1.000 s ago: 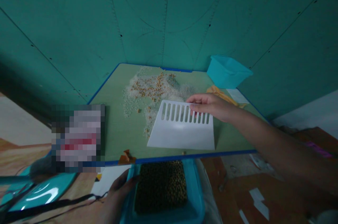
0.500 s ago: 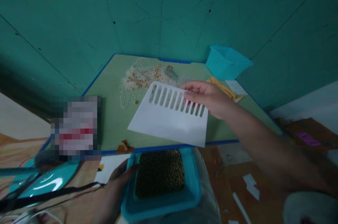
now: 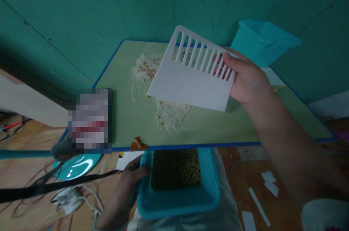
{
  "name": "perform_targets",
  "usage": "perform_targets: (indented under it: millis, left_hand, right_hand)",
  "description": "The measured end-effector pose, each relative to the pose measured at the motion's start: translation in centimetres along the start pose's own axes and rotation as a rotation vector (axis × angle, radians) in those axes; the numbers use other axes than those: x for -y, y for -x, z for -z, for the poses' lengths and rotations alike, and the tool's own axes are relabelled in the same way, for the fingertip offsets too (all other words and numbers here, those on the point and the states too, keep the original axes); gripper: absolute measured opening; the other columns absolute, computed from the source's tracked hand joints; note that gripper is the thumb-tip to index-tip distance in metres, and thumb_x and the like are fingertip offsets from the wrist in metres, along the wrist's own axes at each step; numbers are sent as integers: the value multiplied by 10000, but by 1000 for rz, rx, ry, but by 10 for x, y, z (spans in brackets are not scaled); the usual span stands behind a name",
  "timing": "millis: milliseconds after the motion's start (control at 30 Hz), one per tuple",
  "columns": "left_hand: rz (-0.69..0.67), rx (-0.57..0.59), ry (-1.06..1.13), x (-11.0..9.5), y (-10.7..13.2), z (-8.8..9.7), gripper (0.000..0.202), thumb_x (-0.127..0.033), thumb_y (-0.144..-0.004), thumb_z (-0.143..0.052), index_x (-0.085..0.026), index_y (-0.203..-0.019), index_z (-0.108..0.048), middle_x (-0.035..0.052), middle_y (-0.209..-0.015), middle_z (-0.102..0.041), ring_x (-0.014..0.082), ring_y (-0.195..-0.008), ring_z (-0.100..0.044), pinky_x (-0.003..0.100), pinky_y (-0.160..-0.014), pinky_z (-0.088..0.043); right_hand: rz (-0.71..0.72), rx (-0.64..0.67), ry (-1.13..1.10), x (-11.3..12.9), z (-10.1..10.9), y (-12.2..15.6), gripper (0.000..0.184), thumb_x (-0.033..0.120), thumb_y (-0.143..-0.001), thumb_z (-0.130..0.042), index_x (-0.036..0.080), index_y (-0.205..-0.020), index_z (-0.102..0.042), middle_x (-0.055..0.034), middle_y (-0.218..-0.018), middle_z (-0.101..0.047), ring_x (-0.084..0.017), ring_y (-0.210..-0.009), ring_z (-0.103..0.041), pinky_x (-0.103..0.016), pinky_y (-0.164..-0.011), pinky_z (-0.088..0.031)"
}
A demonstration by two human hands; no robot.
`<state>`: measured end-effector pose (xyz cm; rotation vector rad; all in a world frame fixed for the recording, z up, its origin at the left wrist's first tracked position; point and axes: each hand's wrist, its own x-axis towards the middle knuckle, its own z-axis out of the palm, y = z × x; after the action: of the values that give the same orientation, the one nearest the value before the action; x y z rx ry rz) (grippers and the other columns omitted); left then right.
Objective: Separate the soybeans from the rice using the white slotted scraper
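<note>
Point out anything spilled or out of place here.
Grain is spilled over the green board: a white heap mixed with yellow bits at the far end, a smaller white patch near the middle. A torn orange scrap sits on its near edge. The right hand holds the scraper above; the left hand holds the tray below.

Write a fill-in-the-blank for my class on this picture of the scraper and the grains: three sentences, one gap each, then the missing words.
The right hand holds a white scraper with a row of ____ along its upper edge.
The left hand grips the plastic container of dark beans on its ____ side.
The pale grains lie on a green board edged in ____.
Missing words: slots; left; blue.
</note>
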<state>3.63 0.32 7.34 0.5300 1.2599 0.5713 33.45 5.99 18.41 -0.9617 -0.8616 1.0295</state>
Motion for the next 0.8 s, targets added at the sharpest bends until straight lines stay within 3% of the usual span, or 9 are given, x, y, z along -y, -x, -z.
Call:
perform_targets:
  millis: [167,267,500,700,800]
  left_hand:
    - [21,-17,67,-8,1,5,166,-93,-475,-685,-204,-598,-695,-36,-465,-670,137,-403,-601,217,-434,-486]
    - [50,-27,114,-9,-3,11,206,-46,-436,-710,-215,-554,-694,-58,-418,-640,111,-382,-585,175,-408,-455]
    - [45,-122,113,-8,-4,8,297,30,-468,-674,-229,-610,-702,-76,-436,-663,125,-386,-596,177,-396,-453]
    - [22,-171,50,-6,-7,10,210,-65,-523,-717,-226,-658,-703,-73,-471,-688,143,-434,-630,198,-445,-486]
    - [23,-164,30,-4,-6,14,190,-98,-526,-719,-230,-662,-707,-66,-473,-687,151,-437,-632,202,-386,-457]
  right_hand:
    - [-92,-102,139,-5,-7,4,81,124,-757,-611,192,-789,-580,56,-617,-675,-77,-507,-618,-200,-477,-513]
    - [-109,-141,192,-6,-11,6,76,125,-749,-626,186,-767,-584,54,-589,-663,-74,-444,-590,-184,-408,-477]
    - [-109,-181,268,-10,-11,4,53,148,-768,-611,193,-765,-584,60,-614,-654,-68,-465,-587,-191,-434,-486]
    - [-158,-135,245,-12,-13,4,59,125,-797,-567,177,-772,-573,70,-615,-644,-70,-481,-598,-223,-476,-507]
    - [-166,-116,254,-12,-13,6,34,140,-786,-591,173,-781,-588,63,-623,-648,-79,-488,-599,-277,-527,-527]
